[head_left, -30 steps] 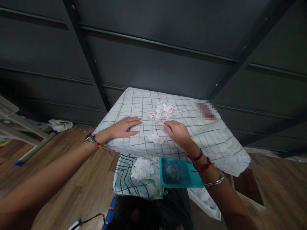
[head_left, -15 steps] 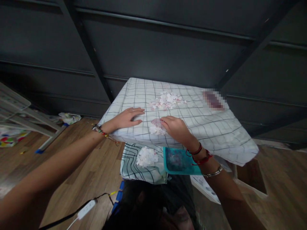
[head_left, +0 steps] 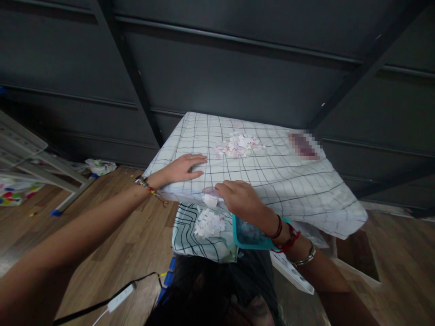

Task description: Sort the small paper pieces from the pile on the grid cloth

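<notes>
My left hand point(head_left: 185, 167) lies on the white checked tablecloth point(head_left: 285, 176), fingers stretched out and holding nothing. At the table's near edge my right hand point(head_left: 238, 197) is closed on a thin, translucent pinkish piece point(head_left: 210, 191) with a rounded edge; its exact kind is unclear. Against that piece sits a small clump of white scraps point(head_left: 210, 200), at the cloth's edge. Just below, a larger heap of white scraps point(head_left: 210, 223) rests on a patterned cloth point(head_left: 185, 235) over my lap. Another pile of white and pinkish scraps point(head_left: 240, 144) lies farther back on the table.
A teal tray point(head_left: 238, 244) stands below the table edge, partly hidden by my right forearm. A pixelated dark reddish patch point(head_left: 305, 146) is at the table's back right. Dark panels point(head_left: 220, 68) rise behind. A power strip point(head_left: 121, 298) and a stepladder point(head_left: 68, 181) are on the left.
My right hand has moved toward me and slightly left with the pinkish piece, bringing the small clump of scraps to the table's near edge. My left hand has stayed in place.
</notes>
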Action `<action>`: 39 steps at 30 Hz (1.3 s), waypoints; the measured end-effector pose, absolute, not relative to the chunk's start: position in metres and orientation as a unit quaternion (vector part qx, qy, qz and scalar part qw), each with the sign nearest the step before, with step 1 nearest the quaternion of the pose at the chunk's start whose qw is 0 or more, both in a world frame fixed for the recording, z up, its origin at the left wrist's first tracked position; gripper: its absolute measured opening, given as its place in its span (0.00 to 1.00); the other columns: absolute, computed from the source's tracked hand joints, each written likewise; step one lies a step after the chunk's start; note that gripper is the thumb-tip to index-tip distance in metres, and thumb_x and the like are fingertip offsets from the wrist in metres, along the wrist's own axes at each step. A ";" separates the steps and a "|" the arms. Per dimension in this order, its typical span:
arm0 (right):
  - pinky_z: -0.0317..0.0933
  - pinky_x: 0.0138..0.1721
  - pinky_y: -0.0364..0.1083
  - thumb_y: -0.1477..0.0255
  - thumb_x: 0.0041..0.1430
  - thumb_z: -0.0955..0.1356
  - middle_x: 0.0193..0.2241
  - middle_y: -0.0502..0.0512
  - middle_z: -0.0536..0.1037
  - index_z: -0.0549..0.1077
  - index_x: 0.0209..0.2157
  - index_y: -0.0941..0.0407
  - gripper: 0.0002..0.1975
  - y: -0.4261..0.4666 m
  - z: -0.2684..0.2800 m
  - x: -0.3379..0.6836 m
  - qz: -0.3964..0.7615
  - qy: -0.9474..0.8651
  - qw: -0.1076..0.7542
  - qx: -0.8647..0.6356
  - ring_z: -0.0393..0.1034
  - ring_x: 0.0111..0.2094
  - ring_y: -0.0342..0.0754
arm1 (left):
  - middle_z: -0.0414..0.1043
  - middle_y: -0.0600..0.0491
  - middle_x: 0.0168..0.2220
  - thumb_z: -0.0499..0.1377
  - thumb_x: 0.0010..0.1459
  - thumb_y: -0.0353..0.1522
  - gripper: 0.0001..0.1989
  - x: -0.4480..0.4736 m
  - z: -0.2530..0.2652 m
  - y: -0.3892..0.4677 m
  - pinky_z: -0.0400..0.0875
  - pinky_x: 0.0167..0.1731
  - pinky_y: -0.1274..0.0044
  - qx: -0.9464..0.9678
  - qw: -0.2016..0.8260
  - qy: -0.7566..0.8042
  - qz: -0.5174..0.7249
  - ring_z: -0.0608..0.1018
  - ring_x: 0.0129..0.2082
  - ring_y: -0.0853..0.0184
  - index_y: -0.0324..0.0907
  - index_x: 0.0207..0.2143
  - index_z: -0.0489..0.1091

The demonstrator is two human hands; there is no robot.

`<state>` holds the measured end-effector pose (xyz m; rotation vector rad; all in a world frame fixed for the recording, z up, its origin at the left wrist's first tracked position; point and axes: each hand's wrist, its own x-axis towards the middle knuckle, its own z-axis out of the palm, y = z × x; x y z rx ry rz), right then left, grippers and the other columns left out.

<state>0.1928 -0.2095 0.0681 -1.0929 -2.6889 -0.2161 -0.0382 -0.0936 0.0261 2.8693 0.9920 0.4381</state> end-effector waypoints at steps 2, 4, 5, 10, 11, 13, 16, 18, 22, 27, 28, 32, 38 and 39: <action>0.50 0.29 0.44 0.76 0.61 0.57 0.28 0.53 0.72 0.69 0.35 0.59 0.10 -0.213 0.069 0.193 -0.070 -0.923 0.105 -0.364 0.63 0.28 0.44 | 0.56 0.48 0.57 0.49 0.59 0.40 0.22 -0.038 0.027 -0.094 0.54 0.53 0.68 0.935 0.039 0.322 0.145 0.61 0.55 0.61 0.41 0.53 0.59; 0.49 0.28 0.44 0.76 0.60 0.58 0.27 0.52 0.72 0.69 0.35 0.58 0.10 -0.215 0.070 0.195 -0.063 -0.927 0.096 -0.357 0.62 0.26 0.43 | 0.56 0.48 0.57 0.49 0.59 0.40 0.22 -0.038 0.027 -0.094 0.54 0.53 0.68 0.934 0.041 0.324 0.147 0.61 0.55 0.61 0.41 0.53 0.58; 0.49 0.28 0.44 0.76 0.61 0.58 0.27 0.52 0.72 0.69 0.35 0.58 0.10 -0.215 0.071 0.197 -0.060 -0.927 0.093 -0.358 0.62 0.26 0.43 | 0.57 0.48 0.57 0.49 0.59 0.40 0.22 -0.038 0.027 -0.095 0.54 0.53 0.68 0.933 0.041 0.324 0.148 0.61 0.55 0.62 0.41 0.53 0.59; 0.52 0.30 0.43 0.72 0.62 0.57 0.30 0.53 0.73 0.69 0.37 0.58 0.12 -0.210 0.080 0.212 -0.053 -0.899 0.117 -0.418 0.64 0.30 0.44 | 0.57 0.47 0.56 0.49 0.60 0.40 0.22 -0.036 0.030 -0.097 0.54 0.54 0.69 0.934 0.042 0.323 0.147 0.61 0.55 0.62 0.40 0.53 0.59; 0.53 0.31 0.43 0.71 0.63 0.56 0.30 0.54 0.73 0.70 0.38 0.58 0.13 -0.208 0.081 0.215 -0.053 -0.894 0.122 -0.428 0.65 0.30 0.44 | 0.57 0.47 0.56 0.49 0.60 0.40 0.22 -0.036 0.030 -0.097 0.54 0.54 0.69 0.934 0.043 0.323 0.146 0.61 0.55 0.62 0.39 0.53 0.59; 0.54 0.32 0.43 0.70 0.63 0.56 0.31 0.54 0.74 0.70 0.39 0.58 0.14 -0.207 0.082 0.221 -0.053 -0.888 0.128 -0.439 0.66 0.31 0.44 | 0.57 0.47 0.56 0.49 0.60 0.40 0.21 -0.036 0.031 -0.098 0.53 0.54 0.69 0.933 0.044 0.325 0.145 0.61 0.55 0.62 0.40 0.53 0.59; 0.57 0.34 0.43 0.70 0.63 0.56 0.33 0.56 0.74 0.71 0.39 0.59 0.15 -0.202 0.080 0.232 -0.046 -0.880 0.144 -0.450 0.67 0.33 0.45 | 0.57 0.47 0.56 0.48 0.60 0.40 0.21 -0.036 0.031 -0.099 0.53 0.54 0.70 0.934 0.046 0.323 0.142 0.61 0.55 0.62 0.40 0.53 0.59; 0.58 0.35 0.43 0.71 0.62 0.56 0.35 0.57 0.75 0.71 0.40 0.59 0.15 -0.195 0.078 0.244 -0.043 -0.870 0.162 -0.465 0.67 0.35 0.46 | 0.56 0.47 0.56 0.48 0.60 0.40 0.21 -0.036 0.030 -0.098 0.52 0.55 0.70 0.937 0.043 0.319 0.139 0.61 0.55 0.62 0.39 0.53 0.59; 0.60 0.39 0.46 0.72 0.59 0.59 0.37 0.58 0.75 0.72 0.40 0.59 0.14 -0.168 0.081 0.277 -0.045 -0.848 0.190 -0.493 0.68 0.38 0.48 | 0.58 0.47 0.55 0.48 0.59 0.40 0.22 -0.036 0.037 -0.089 0.54 0.53 0.70 0.944 0.045 0.309 0.107 0.62 0.53 0.61 0.40 0.54 0.58; 0.60 0.41 0.47 0.72 0.58 0.60 0.36 0.57 0.76 0.73 0.38 0.59 0.13 -0.132 0.090 0.322 -0.043 -0.831 0.200 -0.518 0.69 0.38 0.49 | 0.65 0.49 0.49 0.51 0.56 0.43 0.22 -0.024 0.073 -0.066 0.61 0.46 0.74 0.960 0.101 0.259 -0.022 0.69 0.46 0.62 0.41 0.50 0.63; 0.60 0.41 0.47 0.72 0.58 0.60 0.36 0.57 0.76 0.74 0.38 0.59 0.13 -0.126 0.091 0.329 -0.045 -0.826 0.203 -0.523 0.69 0.38 0.49 | 0.67 0.50 0.48 0.50 0.57 0.43 0.21 -0.018 0.081 -0.061 0.61 0.46 0.74 0.961 0.107 0.254 -0.032 0.70 0.45 0.63 0.42 0.49 0.65; 0.59 0.40 0.47 0.72 0.58 0.60 0.37 0.58 0.76 0.74 0.38 0.59 0.13 -0.103 0.093 0.346 -0.058 -0.819 0.191 -0.538 0.69 0.38 0.49 | 0.67 0.53 0.49 0.47 0.60 0.41 0.18 0.018 0.098 -0.045 0.60 0.48 0.72 0.973 0.094 0.212 0.018 0.70 0.46 0.64 0.45 0.50 0.64; 0.57 0.39 0.44 0.75 0.58 0.59 0.35 0.57 0.76 0.73 0.37 0.60 0.12 -0.066 0.095 0.360 -0.082 -0.825 0.160 -0.536 0.69 0.38 0.47 | 0.66 0.51 0.50 0.46 0.62 0.36 0.17 0.062 0.082 -0.012 0.59 0.50 0.71 0.988 0.012 0.145 0.060 0.68 0.49 0.65 0.44 0.51 0.62; 0.57 0.40 0.44 0.75 0.58 0.59 0.35 0.58 0.76 0.73 0.36 0.60 0.12 -0.060 0.095 0.361 -0.087 -0.826 0.163 -0.532 0.68 0.38 0.47 | 0.65 0.50 0.50 0.46 0.62 0.36 0.17 0.066 0.078 -0.005 0.59 0.50 0.71 0.986 0.002 0.149 0.080 0.67 0.49 0.65 0.43 0.50 0.63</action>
